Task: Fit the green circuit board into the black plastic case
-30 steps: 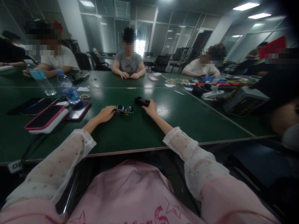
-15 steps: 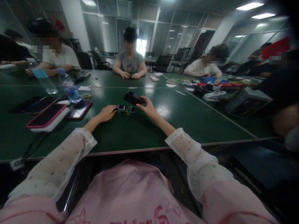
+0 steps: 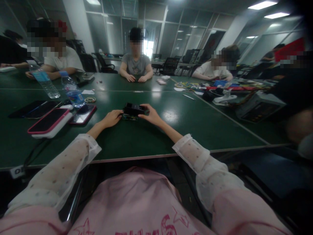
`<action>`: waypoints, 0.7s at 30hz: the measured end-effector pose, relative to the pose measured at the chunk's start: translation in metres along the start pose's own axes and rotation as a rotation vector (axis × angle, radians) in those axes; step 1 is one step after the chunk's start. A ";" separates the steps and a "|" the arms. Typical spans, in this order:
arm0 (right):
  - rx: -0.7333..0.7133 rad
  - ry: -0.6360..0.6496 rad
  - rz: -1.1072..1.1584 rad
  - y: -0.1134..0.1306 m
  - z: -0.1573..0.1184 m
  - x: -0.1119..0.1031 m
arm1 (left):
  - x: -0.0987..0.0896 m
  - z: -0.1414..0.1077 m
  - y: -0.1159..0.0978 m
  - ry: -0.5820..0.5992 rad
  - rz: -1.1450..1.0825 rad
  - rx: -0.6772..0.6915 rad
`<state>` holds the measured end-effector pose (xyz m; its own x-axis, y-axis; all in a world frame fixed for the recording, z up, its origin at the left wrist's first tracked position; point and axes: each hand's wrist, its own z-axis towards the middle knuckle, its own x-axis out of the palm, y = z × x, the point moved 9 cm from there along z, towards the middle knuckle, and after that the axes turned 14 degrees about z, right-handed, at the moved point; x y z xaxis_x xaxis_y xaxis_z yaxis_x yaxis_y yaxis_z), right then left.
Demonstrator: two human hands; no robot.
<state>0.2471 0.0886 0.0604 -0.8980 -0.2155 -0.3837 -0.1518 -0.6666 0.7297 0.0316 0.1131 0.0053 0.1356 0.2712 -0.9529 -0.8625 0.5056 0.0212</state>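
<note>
The black cover [image 3: 134, 110] sits between your two hands, above the circuit board [image 3: 130, 118], whose green near edge shows beneath it over the desk [image 3: 137, 143]. From your right hand [image 3: 152, 115] the cover lies to the left; from your left hand [image 3: 112, 118] it lies to the right. Its long axis runs roughly left to right across you, and its right end is the one in your right hand. That hand is partly closed, thumb on the near side and fingers on the far side, pinching the cover. Your left hand lies low with its fingers close together, their tips at the board's left end; you can't really tell from this dim view whether they grip it or only rest there.

The cover looks dark, blocky and oblong, and it hides most of the board. Further left are a pink-rimmed phone [image 3: 50, 120] and a water bottle [image 3: 73, 94]. Across from you sits a co-worker in grey [image 3: 136, 67], hands together on the far side.
</note>
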 end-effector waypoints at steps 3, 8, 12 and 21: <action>-0.016 0.044 -0.047 -0.001 -0.001 0.004 | 0.001 0.000 0.001 -0.004 -0.007 -0.001; -0.010 0.125 -0.134 -0.009 -0.003 0.015 | 0.002 0.002 0.002 -0.008 -0.017 -0.002; -0.047 0.183 -0.154 -0.014 -0.004 0.024 | -0.001 0.002 -0.001 -0.015 -0.020 0.014; -0.029 0.228 -0.142 -0.022 -0.006 0.028 | -0.005 0.001 -0.004 -0.026 -0.020 0.029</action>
<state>0.2280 0.0930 0.0309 -0.7520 -0.2708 -0.6010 -0.2549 -0.7214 0.6439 0.0349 0.1103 0.0101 0.1661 0.2818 -0.9450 -0.8451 0.5345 0.0109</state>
